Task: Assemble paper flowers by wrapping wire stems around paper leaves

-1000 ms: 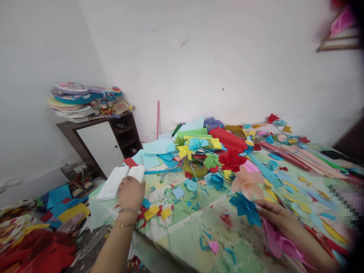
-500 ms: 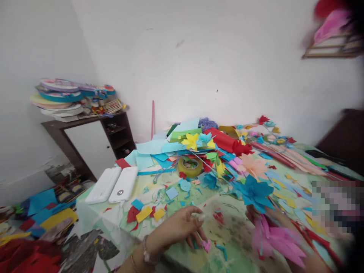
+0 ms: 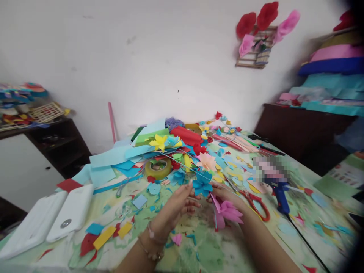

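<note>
My right hand (image 3: 220,192) is closed around paper flowers. A blue paper flower (image 3: 202,183) rises from its fingertips, and a pink paper flower (image 3: 227,213) hangs below the same hand. How the stems sit in the fingers is hidden. Just left of the blue flower is my left hand (image 3: 180,203), its fingers loosely curved and apart. The left thumb comes up to the blue petals; whether it touches them I cannot tell. A small pink paper piece (image 3: 176,239) lies on the cloth beneath my left wrist.
Red-handled scissors (image 3: 257,204) and a blue glue gun (image 3: 281,197) with a black cord lie to the right. Yellow tape (image 3: 158,168) stands before stacked coloured paper (image 3: 108,155). Two white devices (image 3: 71,212) rest at left. Paper scraps cover much of the patterned tablecloth (image 3: 113,204).
The view has swung right, bringing the scissors and glue gun into sight. My left hand has left the small pink piece and come up beside the blue flower. My right hand still holds the flowers.
</note>
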Motion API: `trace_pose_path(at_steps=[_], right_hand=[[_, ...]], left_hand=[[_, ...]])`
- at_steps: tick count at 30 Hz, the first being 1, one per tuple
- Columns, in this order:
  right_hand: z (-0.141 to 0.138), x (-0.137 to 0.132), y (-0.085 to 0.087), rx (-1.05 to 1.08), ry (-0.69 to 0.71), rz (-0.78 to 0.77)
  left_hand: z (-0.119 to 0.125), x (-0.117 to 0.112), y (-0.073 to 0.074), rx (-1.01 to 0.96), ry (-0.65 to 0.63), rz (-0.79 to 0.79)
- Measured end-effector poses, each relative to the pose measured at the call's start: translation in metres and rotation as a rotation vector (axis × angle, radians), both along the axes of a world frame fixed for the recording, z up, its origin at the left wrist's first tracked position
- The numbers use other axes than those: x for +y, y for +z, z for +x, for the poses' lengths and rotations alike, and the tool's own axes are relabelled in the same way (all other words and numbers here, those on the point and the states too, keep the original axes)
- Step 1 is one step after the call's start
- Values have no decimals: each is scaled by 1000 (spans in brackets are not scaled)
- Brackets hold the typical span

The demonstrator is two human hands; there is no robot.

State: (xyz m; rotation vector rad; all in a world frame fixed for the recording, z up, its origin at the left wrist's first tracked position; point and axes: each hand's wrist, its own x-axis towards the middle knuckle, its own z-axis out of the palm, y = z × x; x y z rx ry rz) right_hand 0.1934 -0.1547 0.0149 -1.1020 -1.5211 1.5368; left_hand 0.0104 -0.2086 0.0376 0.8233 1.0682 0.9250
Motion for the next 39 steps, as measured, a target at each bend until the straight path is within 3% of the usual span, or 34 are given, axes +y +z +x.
trace_pose_path(at_steps=[2,7,12,18,21,24,32,39], right_hand=[[3,0,1,17,39,-50],[4,-5,5,-67,68,-85],[3,-9,4,-119,111,36],[19,2,6,180,44,-205],[23,1,9,293,32,-238],[18,-1,10,342,58,-259],[19,11,-8,340,61,-288],[16,16,-13,298,59,-338]], left_hand=[[3,8,3,41,61,-26],[-5,28,21,179,359,118],[-24,49,34,-146,292,0],[-46,34,44,-118,329,125],[-48,26,49,-77,369,232],[-39,28,41,-127,357,189],[-22,54,-12,-180,353,86],[-26,55,-35,-154,334,90]])
